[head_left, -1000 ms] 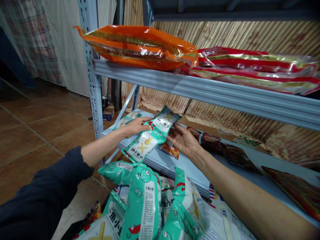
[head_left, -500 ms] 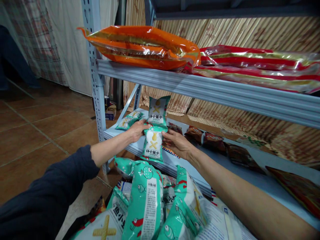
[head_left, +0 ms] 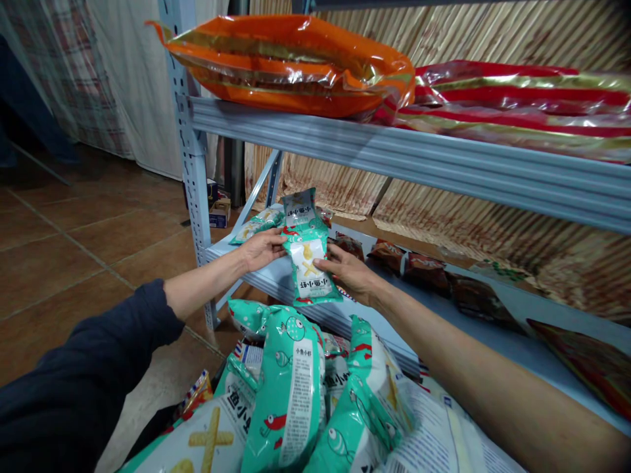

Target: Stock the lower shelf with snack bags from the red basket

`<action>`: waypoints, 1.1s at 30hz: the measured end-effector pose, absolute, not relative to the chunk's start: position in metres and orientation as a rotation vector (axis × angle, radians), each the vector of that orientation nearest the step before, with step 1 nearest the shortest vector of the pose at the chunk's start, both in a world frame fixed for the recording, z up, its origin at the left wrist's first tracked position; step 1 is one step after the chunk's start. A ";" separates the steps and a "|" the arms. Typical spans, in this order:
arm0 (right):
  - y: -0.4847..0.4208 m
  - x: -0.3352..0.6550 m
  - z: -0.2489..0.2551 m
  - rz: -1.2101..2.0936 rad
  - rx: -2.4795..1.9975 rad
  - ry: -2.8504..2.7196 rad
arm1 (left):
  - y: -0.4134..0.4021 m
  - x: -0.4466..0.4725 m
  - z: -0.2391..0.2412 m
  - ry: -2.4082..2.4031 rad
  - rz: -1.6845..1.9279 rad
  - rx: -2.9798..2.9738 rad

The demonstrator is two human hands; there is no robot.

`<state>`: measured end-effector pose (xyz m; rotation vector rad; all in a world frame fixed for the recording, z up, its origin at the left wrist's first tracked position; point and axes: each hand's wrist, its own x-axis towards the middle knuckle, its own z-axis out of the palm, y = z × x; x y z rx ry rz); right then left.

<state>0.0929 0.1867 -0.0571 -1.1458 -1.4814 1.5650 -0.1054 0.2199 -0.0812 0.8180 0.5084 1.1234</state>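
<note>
My left hand (head_left: pixel 263 249) and my right hand (head_left: pixel 346 271) grip a strip of joined teal-and-white snack packets (head_left: pixel 308 253) from either side, just above the lower shelf (head_left: pixel 276 279) of a grey metal rack. The strip hangs with its lower packet over the shelf's front edge and its upper packet leaning back. Another teal packet (head_left: pixel 256 225) lies on the shelf to the left, behind my left hand. Below my arms sits a heap of several more teal snack bags (head_left: pixel 296 394).
An orange bag (head_left: pixel 290 62) and red bags (head_left: pixel 517 105) lie on the upper shelf (head_left: pixel 419 161). Dark brown and red packets (head_left: pixel 434 276) lie along the lower shelf to the right. The rack's upright post (head_left: pixel 190 151) stands left, with tiled floor (head_left: pixel 89 249) and a small box (head_left: pixel 219 211) beyond.
The strip of packets swung from lying slantwise to hanging upright between my hands, then came down a little towards the shelf's front edge. Both hands kept hold.
</note>
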 end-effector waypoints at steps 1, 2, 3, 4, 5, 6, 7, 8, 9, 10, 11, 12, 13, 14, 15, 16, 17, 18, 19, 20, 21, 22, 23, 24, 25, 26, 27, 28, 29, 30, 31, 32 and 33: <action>0.188 0.094 -0.055 1.531 -1.133 -1.507 | 0.220 -0.109 -0.081 0.491 1.125 0.801; 0.189 0.095 -0.052 1.490 -1.136 -1.536 | 0.220 -0.112 -0.081 0.482 1.128 0.785; 0.190 0.096 -0.048 1.441 -1.152 -1.568 | 0.221 -0.116 -0.081 0.490 1.132 0.771; 0.192 0.098 -0.045 1.391 -1.177 -1.600 | 0.221 -0.119 -0.081 0.512 1.141 0.754; 0.193 0.101 -0.042 1.336 -1.206 -1.628 | 0.222 -0.121 -0.081 0.540 1.150 0.737; 0.195 0.103 -0.039 1.282 -1.232 -1.658 | 0.222 -0.124 -0.081 0.563 1.157 0.724; 0.196 0.106 -0.035 1.231 -1.253 -1.696 | 0.223 -0.126 -0.082 0.581 1.161 0.726; 0.198 0.108 -0.032 1.183 -1.257 -1.751 | 0.223 -0.127 -0.082 0.592 1.161 0.751; 0.199 0.111 -0.029 1.130 -1.243 -1.828 | 0.223 -0.128 -0.082 0.604 1.163 0.802; 0.201 0.113 -0.026 1.064 -1.214 -1.929 | 0.222 -0.129 -0.082 0.621 1.179 0.886; 0.202 0.115 -0.023 0.981 -1.177 -2.047 | 0.221 -0.129 -0.080 0.646 1.212 0.999; 0.203 0.116 -0.020 0.881 -1.137 -2.171 | 0.220 -0.129 -0.078 0.671 1.260 1.134; 0.204 0.117 -0.018 0.762 -1.104 -2.288 | 0.217 -0.128 -0.075 0.692 1.312 1.281; 0.204 0.118 -0.015 0.633 -1.082 -2.392 | 0.214 -0.127 -0.070 0.708 1.366 1.430; 0.204 0.118 -0.013 0.507 -1.075 -2.476 | 0.210 -0.125 -0.064 0.721 1.417 1.571; 0.203 0.117 -0.011 0.390 -1.077 -2.545 | 0.206 -0.124 -0.057 0.730 1.452 1.693; 0.203 0.117 -0.010 0.284 -1.083 -2.602 | 0.201 -0.121 -0.049 0.742 1.475 1.789; 0.202 0.116 -0.009 0.188 -1.089 -2.645 | 0.197 -0.119 -0.042 0.750 1.478 1.862; 0.201 0.115 -0.008 0.103 -1.094 -2.678 | 0.193 -0.116 -0.035 0.752 1.455 1.928; 0.200 0.115 -0.007 0.030 -1.093 -2.701 | 0.191 -0.113 -0.030 0.746 1.405 2.007; 0.199 0.114 -0.006 -0.032 -1.084 -2.719 | 0.190 -0.110 -0.027 0.738 1.344 2.099; 0.198 0.114 -0.005 -0.085 -1.067 -2.733 | 0.190 -0.107 -0.026 0.732 1.290 2.194; 0.198 0.114 -0.004 -0.126 -1.044 -2.744 | 0.192 -0.104 -0.026 0.729 1.239 2.291; 0.197 0.114 -0.004 -0.159 -1.021 -2.752 | 0.194 -0.102 -0.028 0.734 1.199 2.386; 0.197 0.113 -0.004 -0.187 -1.001 -2.754 | 0.198 -0.100 -0.031 0.755 1.178 2.467; 0.196 0.113 -0.004 -0.215 -0.989 -2.745 | 0.201 -0.098 -0.033 0.795 1.176 2.531; 0.196 0.112 -0.004 -0.247 -0.988 -2.728 | 0.204 -0.097 -0.035 0.847 1.186 2.576; 0.196 0.111 -0.005 -0.283 -0.997 -2.700 | 0.206 -0.096 -0.037 0.909 1.199 2.611; 0.196 0.111 -0.005 -0.324 -1.017 -2.658 | 0.208 -0.096 -0.037 0.976 1.205 2.646; 0.197 0.110 -0.006 -0.368 -1.042 -2.597 | 0.209 -0.097 -0.036 1.040 1.194 2.686; 0.198 0.110 -0.006 -0.411 -1.072 -2.516 | 0.210 -0.098 -0.034 1.097 1.162 2.731; 0.200 0.111 -0.007 -0.444 -1.110 -2.419 | 0.211 -0.099 -0.031 1.149 1.118 2.772; 0.202 0.112 -0.008 -0.454 -1.153 -2.312 | 0.213 -0.101 -0.029 1.197 1.079 2.796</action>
